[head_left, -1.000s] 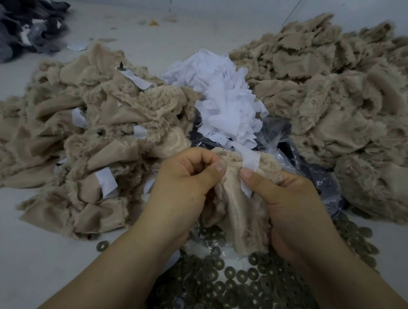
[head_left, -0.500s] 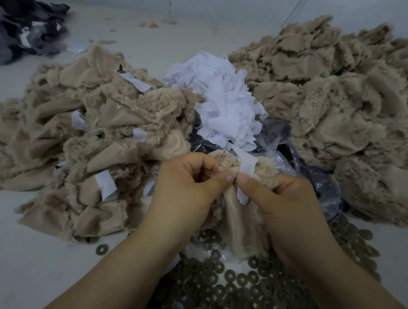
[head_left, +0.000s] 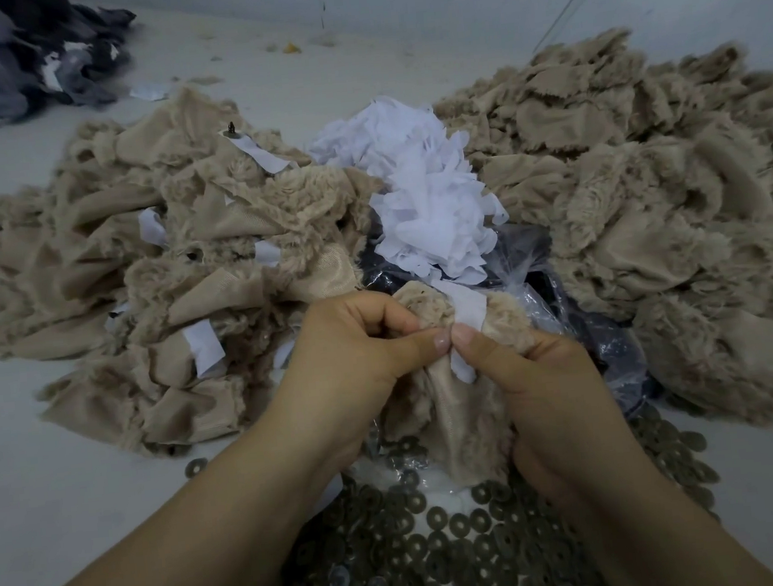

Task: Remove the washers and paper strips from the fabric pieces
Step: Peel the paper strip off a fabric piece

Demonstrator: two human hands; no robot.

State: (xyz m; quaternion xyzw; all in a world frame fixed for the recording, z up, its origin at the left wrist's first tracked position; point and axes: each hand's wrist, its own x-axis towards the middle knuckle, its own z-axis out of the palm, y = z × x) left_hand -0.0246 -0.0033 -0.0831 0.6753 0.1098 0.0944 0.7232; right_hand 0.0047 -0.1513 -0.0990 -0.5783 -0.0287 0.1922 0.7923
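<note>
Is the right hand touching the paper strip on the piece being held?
Touching. In the head view the right hand has its thumb tip pressed on the white paper strip, pinching it against the beige fabric piece.

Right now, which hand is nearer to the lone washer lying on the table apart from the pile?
Left. The left hand is up and to the right of the lone washer, gripping the fabric piece. The right hand is farther right, beyond the fabric.

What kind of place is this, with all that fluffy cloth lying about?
Probably a plush toy or garment workshop, at a hand-sorting spot. Heaps of tan fabric pieces, a pile of white paper strips and a spread of metal washers surround the person's hands.
</note>
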